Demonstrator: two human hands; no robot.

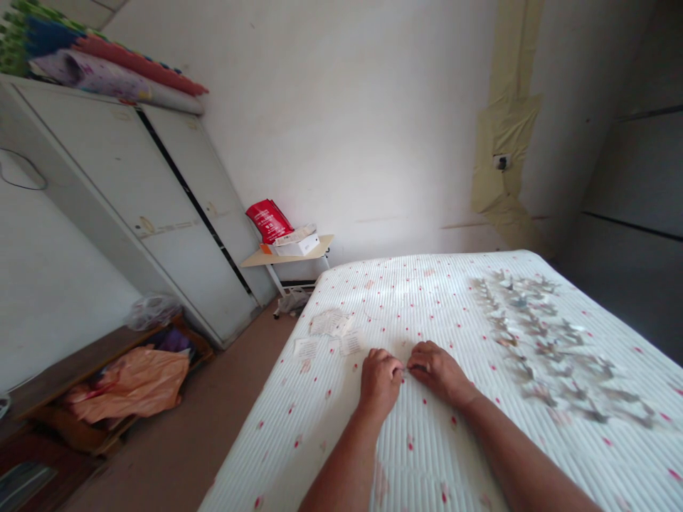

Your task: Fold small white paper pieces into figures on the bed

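Both hands are close together over the middle of a white quilted bed cover (410, 434) dotted with red. My left hand (380, 375) is closed, thumb and fingers pinched towards the right. Facing it, my right hand (438, 368) is closed too, its fingertips bent down and in. A tiny pale bit shows between the two hands, too small to make out. Just beyond my left hand lie flat printed paper pieces (351, 343). On the right side of the bed several rows of small folded paper shapes (549, 347) are spread out.
Past the bed's far left corner stands a small table (255, 259) with a red bag (269, 220) and a white box (299, 246). A grey cabinet (117, 163) is at the left. An orange plastic bag (136, 382) lies on a low wooden unit.
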